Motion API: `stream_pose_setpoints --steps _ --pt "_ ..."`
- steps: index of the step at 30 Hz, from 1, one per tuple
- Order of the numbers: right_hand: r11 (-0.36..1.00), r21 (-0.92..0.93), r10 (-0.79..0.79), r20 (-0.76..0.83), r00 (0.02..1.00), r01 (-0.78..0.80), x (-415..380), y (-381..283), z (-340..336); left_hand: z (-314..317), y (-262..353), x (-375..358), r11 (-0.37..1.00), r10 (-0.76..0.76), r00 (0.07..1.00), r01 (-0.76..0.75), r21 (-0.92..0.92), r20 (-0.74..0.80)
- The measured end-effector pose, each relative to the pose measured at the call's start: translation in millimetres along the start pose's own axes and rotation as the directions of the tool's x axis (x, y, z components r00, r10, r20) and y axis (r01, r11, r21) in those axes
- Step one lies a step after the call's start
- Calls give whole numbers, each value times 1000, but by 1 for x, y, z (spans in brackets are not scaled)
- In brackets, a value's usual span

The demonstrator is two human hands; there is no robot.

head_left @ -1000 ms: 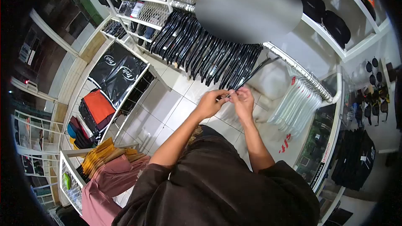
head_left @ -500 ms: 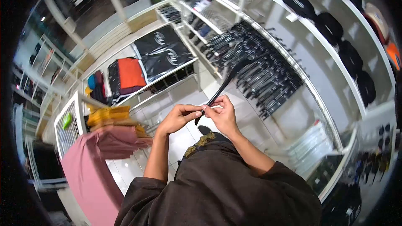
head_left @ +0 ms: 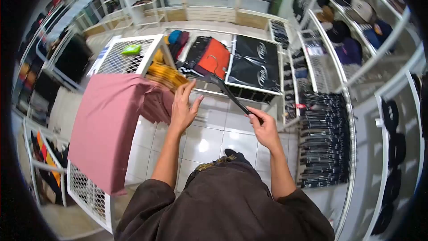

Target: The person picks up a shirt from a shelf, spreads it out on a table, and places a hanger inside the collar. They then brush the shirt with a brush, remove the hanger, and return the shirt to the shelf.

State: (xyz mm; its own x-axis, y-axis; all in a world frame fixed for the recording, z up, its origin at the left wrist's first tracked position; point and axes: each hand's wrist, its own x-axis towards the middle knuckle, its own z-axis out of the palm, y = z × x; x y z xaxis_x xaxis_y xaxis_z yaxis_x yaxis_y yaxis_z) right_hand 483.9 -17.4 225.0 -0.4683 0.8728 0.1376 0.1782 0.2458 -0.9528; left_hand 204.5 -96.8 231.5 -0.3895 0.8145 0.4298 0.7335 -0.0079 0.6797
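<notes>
A black clothes hanger with a metal hook slants up and left from my right hand, whose fingers are closed around its lower end. My left hand is raised to the left of the hanger, fingers stretched out and apart, holding nothing. Just beyond its fingertips hang mustard-yellow garments. Below and left of those, a pink garment lies draped over the white mesh rack.
A low display table ahead carries black packaged shirts and an orange folded one. Dark garments hang densely from a rail at right, beside shelves of caps. A green packet lies on the mesh rack.
My view has swung left toward the pink and yellow garments. My left hand has let go of the hanger and moved away with fingers spread; my right hand keeps its hold.
</notes>
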Motion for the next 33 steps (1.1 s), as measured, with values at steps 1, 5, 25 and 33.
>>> stream_pose_setpoints --steps 1,5,25,33 --pt "1000 -21 -1 47 999 2 10 -2 -5 -7 -3 2 973 121 984 -91 211 -133" --pt "998 61 2 362 932 -26 58 -12 -41 -31 -15 0 907 156 983 -106 407 -93" --pt "477 169 -818 444 366 862 144 -19 147 -41 56 -113 680 -628 632 729 74 -455" --pt "386 338 -872 438 219 859 132 -16 214 -76 -4 -211 497 -239 464 813 303 -853"
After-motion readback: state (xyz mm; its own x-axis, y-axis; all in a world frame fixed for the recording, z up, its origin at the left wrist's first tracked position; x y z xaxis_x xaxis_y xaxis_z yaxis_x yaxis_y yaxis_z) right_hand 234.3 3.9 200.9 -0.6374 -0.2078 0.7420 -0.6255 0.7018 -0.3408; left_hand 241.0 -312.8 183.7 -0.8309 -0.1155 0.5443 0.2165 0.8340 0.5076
